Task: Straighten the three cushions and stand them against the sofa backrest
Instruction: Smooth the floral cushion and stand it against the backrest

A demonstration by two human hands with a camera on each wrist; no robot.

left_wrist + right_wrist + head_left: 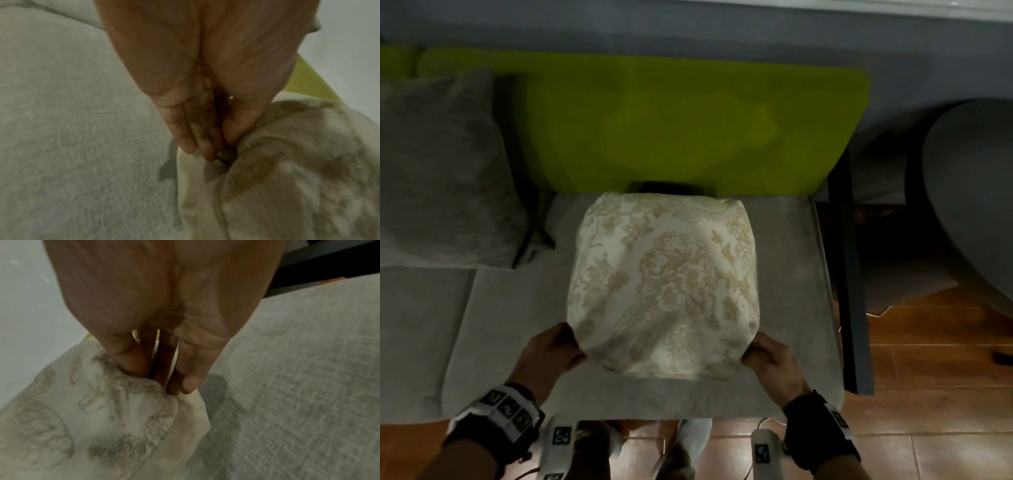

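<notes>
A cream cushion with a gold floral pattern point(664, 277) lies on the grey sofa seat point(510, 308), its far edge near the lime-green backrest point(688, 130). My left hand point(571, 346) pinches its near left corner point(236, 155) between thumb and fingers. My right hand point(753, 353) pinches the near right corner point(164, 387) the same way. The cushion point(298, 170) bulges between both grips point(82, 418). A grey cushion point(441, 171) leans against the backrest at the left. No third cushion is in view.
A black metal sofa frame point(849, 274) borders the seat on the right. Beyond it stands a round grey table point(972, 192) over a brown tiled floor point(928, 377). A dark gap point(671, 187) shows under the backrest behind the floral cushion.
</notes>
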